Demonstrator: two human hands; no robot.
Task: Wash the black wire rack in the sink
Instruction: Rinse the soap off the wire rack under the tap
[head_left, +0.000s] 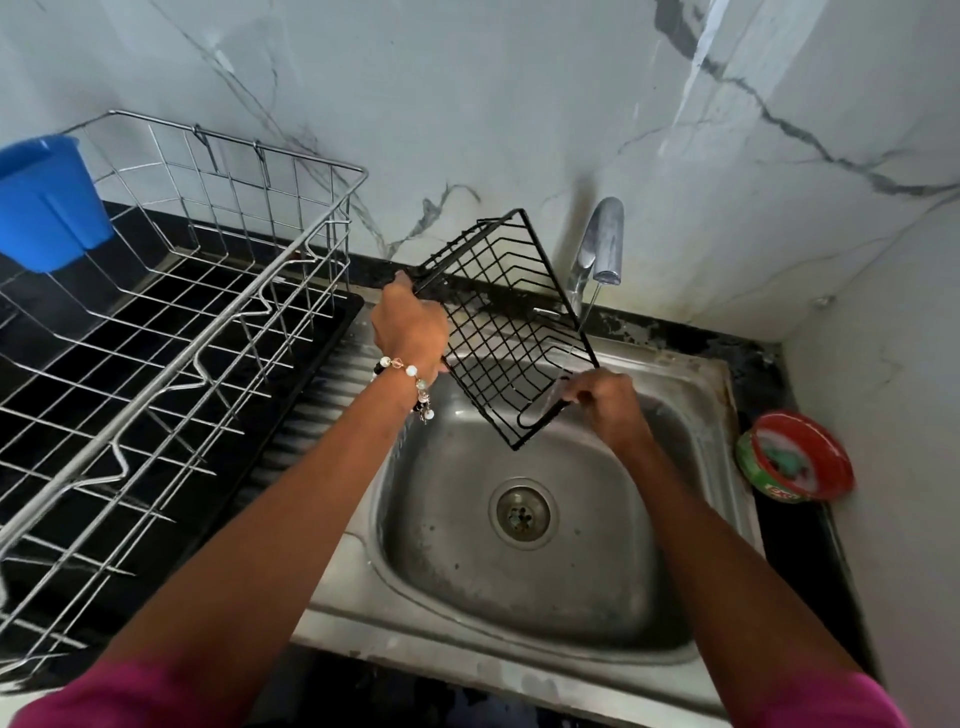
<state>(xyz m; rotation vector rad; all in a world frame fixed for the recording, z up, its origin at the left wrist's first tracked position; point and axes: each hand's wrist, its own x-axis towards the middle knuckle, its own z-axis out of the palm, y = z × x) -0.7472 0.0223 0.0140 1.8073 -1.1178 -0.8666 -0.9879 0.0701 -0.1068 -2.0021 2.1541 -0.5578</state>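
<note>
The black wire rack (506, 322) is held tilted above the steel sink (691, 587), under the tap (602, 244). A thin stream of water runs from the spout onto the rack's right side. My left hand (410, 327), with a bead bracelet at the wrist, grips the rack's left edge. My right hand (605, 405) curls its fingers round the rack's lower right corner, where the water lands.
A large silver wire dish rack (171, 332) on a black tray fills the counter to the left, with a blue plastic cup (47, 202) hung on its far corner. A red and green round tub (797, 457) sits right of the sink. Marble wall behind.
</note>
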